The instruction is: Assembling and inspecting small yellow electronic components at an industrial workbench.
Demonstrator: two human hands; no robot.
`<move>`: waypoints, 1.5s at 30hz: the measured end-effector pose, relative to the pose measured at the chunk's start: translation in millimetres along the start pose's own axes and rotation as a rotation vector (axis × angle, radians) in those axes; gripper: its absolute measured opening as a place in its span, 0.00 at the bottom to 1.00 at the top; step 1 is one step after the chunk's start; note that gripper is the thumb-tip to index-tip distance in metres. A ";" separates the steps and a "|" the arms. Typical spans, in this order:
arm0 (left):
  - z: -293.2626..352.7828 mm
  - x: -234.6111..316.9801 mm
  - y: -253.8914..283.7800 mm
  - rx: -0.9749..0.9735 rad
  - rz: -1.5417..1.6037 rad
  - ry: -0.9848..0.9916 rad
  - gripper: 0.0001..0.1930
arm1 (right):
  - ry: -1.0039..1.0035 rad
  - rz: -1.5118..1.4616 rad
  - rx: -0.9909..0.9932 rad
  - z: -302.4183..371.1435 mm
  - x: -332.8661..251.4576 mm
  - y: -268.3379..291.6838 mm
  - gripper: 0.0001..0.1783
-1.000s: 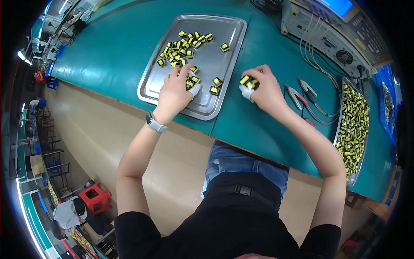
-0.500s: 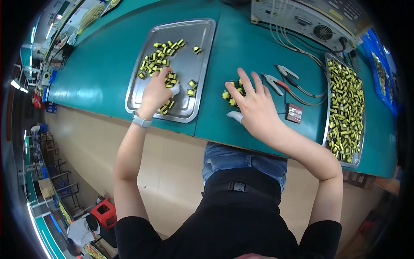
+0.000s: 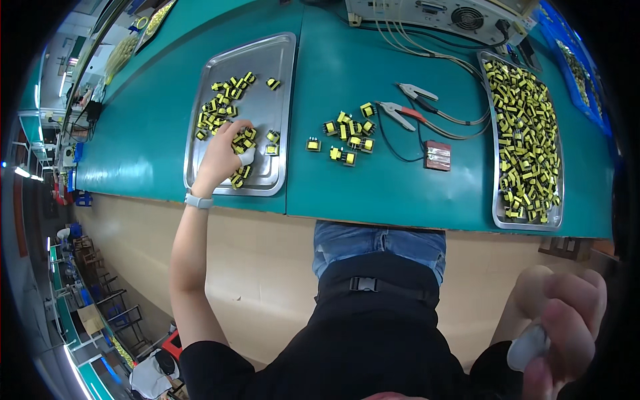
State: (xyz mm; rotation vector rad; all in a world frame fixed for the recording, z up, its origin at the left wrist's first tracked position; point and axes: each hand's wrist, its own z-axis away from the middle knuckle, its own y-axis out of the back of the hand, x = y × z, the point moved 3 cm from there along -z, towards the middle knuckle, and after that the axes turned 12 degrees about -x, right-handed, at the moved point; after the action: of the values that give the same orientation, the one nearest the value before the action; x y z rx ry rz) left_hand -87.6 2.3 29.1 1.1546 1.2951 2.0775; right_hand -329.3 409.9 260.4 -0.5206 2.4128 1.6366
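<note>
My left hand (image 3: 223, 153), with a grey-banded watch on its wrist and a white cover on the thumb tip, is over a metal tray (image 3: 270, 180). Its bent fingers and thumb close around several small yellow-and-black transformers (image 3: 245, 142). More transformers (image 3: 217, 110) lie loose in the tray's middle, and a few sit apart on its right side. My right hand (image 3: 563, 320) is raised close to the view at the lower right, off the table. Its fingers are curled, a white cover shows on one fingertip, and the inside of the grip is hidden.
A loose group of transformers (image 3: 347, 130) lies on the green table (image 3: 360, 190). Right of it are clip leads (image 3: 403, 113) and a small reddish-brown block (image 3: 437, 155). A full tray of transformers (image 3: 527, 147) stands farther right. An instrument with a fan (image 3: 467, 18) is at the back.
My right hand has left the transformers on the table and risen toward the lower right, fingers now curled. My left hand stays at the tray. The whole view has shifted somewhat.
</note>
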 end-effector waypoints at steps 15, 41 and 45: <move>-6.5 43.4 12.5 0.058 0.224 -0.026 0.23 | -0.014 -0.189 -0.034 18.9 12.9 6.2 0.25; 9.1 157.3 -123.4 0.330 -0.414 -0.267 0.27 | -0.254 -0.356 -0.045 -92.5 124.1 -291.4 0.23; 12.6 156.6 -113.7 0.323 -0.078 -0.073 0.51 | -0.206 -0.370 -0.045 -102.3 126.5 -290.3 0.17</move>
State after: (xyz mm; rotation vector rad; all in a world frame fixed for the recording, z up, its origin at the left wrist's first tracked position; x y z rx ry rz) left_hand -172.3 174.0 -2.0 1.2758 1.6541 1.7968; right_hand -330.0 195.2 6.1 -0.7172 1.9955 1.5038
